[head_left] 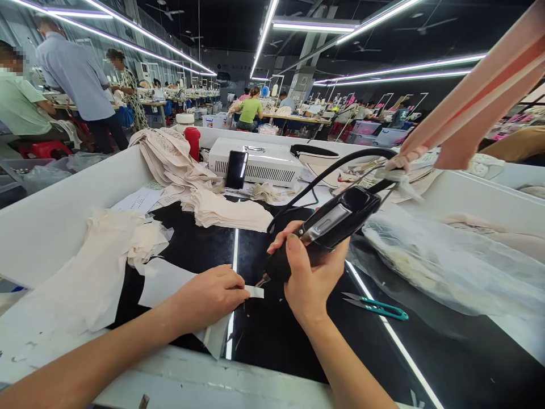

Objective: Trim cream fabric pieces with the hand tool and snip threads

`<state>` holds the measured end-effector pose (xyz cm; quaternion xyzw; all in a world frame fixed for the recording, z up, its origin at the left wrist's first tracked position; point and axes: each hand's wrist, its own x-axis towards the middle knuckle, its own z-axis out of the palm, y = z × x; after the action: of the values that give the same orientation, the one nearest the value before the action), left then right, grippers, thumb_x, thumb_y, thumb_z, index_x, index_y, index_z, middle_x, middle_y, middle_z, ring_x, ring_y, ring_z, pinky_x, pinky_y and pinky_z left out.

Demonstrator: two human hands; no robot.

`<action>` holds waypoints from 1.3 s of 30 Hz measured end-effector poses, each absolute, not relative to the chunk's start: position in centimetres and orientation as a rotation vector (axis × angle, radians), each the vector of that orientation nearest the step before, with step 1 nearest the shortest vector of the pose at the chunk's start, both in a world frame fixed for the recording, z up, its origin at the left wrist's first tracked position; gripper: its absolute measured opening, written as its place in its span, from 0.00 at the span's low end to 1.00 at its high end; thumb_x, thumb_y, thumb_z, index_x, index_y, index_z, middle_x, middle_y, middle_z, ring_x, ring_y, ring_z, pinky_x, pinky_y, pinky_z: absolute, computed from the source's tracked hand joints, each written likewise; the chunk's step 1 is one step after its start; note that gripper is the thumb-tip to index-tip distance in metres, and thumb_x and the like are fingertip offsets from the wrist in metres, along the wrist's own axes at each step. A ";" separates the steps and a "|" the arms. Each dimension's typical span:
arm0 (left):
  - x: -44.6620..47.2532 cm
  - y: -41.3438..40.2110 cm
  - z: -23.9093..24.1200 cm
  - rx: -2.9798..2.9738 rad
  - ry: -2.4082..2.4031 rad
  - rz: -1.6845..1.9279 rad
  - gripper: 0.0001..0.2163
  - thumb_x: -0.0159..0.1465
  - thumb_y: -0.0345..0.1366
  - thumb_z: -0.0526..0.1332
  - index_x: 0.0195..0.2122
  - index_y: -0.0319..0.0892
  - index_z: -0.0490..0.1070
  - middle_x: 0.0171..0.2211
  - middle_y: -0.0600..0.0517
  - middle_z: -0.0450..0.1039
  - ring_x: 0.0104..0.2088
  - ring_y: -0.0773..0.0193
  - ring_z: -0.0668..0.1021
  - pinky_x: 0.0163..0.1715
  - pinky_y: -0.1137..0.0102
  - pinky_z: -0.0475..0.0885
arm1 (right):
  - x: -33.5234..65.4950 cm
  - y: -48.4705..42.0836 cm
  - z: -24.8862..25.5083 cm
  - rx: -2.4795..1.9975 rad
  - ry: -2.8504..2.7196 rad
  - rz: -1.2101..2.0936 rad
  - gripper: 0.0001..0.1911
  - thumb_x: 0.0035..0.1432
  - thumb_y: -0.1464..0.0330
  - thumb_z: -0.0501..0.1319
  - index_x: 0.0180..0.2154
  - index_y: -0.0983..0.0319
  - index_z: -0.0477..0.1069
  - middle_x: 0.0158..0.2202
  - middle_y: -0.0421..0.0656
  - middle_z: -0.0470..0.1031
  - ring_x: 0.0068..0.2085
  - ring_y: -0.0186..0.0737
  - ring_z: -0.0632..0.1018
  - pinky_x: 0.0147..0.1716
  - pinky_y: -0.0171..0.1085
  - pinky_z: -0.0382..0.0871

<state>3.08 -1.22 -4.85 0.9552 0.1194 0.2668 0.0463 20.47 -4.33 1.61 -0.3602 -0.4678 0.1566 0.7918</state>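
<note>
My right hand [307, 272] is wrapped around a black corded hand tool [330, 224] whose metal tip points down at a small white strip [254, 292] on the glossy black tabletop [281, 335]. My left hand [210, 295] is closed with fingers pressing that strip flat, over a white paper sheet [164, 281]. The tool's black cable [336, 167] arcs up and back toward the right.
Teal thread snips [377, 307] lie right of my right hand. Cream fabric pieces [223, 211] and a pile [128, 238] sit left and behind. A white box machine [258, 162] with a phone [236, 169], a red cup [193, 141], and a plastic bag [447, 261] surround. Other workers sit behind.
</note>
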 end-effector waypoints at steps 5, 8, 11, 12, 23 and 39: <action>3.1 -1.2 -4.7 2.932 0.361 0.799 0.12 0.74 0.27 0.53 0.43 0.40 0.77 0.40 0.48 0.77 0.40 0.62 0.79 0.52 0.61 0.77 | 20.5 -4.3 1.4 -0.788 -1.031 0.329 0.15 0.59 0.71 0.67 0.43 0.55 0.64 0.34 0.32 0.76 0.25 0.31 0.77 0.25 0.35 0.77; 3.1 -1.1 -4.6 2.921 0.359 0.797 0.11 0.74 0.27 0.54 0.43 0.39 0.76 0.39 0.48 0.78 0.40 0.63 0.79 0.56 0.60 0.75 | 20.5 -4.4 1.6 -0.789 -1.026 0.330 0.15 0.59 0.71 0.67 0.43 0.55 0.64 0.34 0.33 0.76 0.25 0.32 0.77 0.25 0.35 0.77; 3.1 -1.1 -4.6 2.903 0.365 0.794 0.09 0.74 0.28 0.55 0.42 0.39 0.75 0.40 0.49 0.78 0.41 0.63 0.80 0.58 0.58 0.73 | 20.3 -4.8 1.8 -0.770 -1.002 0.360 0.14 0.59 0.71 0.67 0.43 0.54 0.64 0.34 0.33 0.76 0.25 0.31 0.76 0.25 0.35 0.76; 3.1 -1.1 -4.6 2.902 0.365 0.790 0.09 0.75 0.28 0.55 0.42 0.39 0.75 0.40 0.49 0.78 0.41 0.63 0.80 0.59 0.58 0.73 | 20.2 -5.0 1.8 -0.764 -0.999 0.373 0.14 0.60 0.71 0.67 0.43 0.54 0.65 0.34 0.33 0.75 0.26 0.31 0.76 0.25 0.35 0.76; 3.2 -1.0 -4.4 2.903 0.337 0.802 0.12 0.76 0.29 0.52 0.40 0.38 0.75 0.38 0.48 0.78 0.40 0.62 0.81 0.54 0.61 0.75 | 19.5 -5.3 1.1 -0.748 -1.047 0.416 0.14 0.61 0.70 0.67 0.43 0.54 0.65 0.35 0.33 0.75 0.26 0.31 0.77 0.26 0.33 0.76; 2.9 -1.1 -4.5 2.909 0.365 0.762 0.08 0.74 0.28 0.56 0.41 0.40 0.75 0.40 0.49 0.78 0.41 0.63 0.80 0.59 0.58 0.73 | 20.3 -5.7 1.3 -0.763 -1.029 0.381 0.15 0.60 0.72 0.67 0.44 0.54 0.65 0.35 0.33 0.75 0.26 0.31 0.77 0.25 0.34 0.76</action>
<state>2.94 -1.14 -4.47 0.9588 0.1204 0.2512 0.0561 20.35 -5.65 1.31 -0.3537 -0.4771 0.1765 0.7849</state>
